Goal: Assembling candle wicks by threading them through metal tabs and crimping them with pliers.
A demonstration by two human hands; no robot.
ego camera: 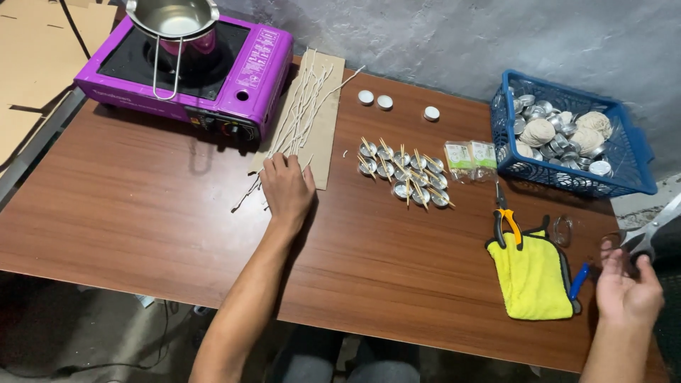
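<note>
My left hand (287, 188) lies palm down on the near end of a cardboard strip (325, 120), its fingers resting on a bundle of long white wicks (301, 106) spread along it. Some wicks stick out onto the brown table (142, 206) beside that hand. At the table's right edge my right hand (628, 287) is curled around the black handles of a pair of scissors (649, 237), blades pointing off to the right. Between the hands stands a cluster of small metal cups (404, 174) with thin sticks laid across them.
A purple portable stove (191, 71) with a steel pot (174, 21) sits at the back left. A blue basket (567, 135) of metal cups and string balls stands back right. Orange-handled pliers (507, 223), a yellow cloth (532, 276), two small packets (469, 157) and three white-filled cups (384, 102) lie nearby.
</note>
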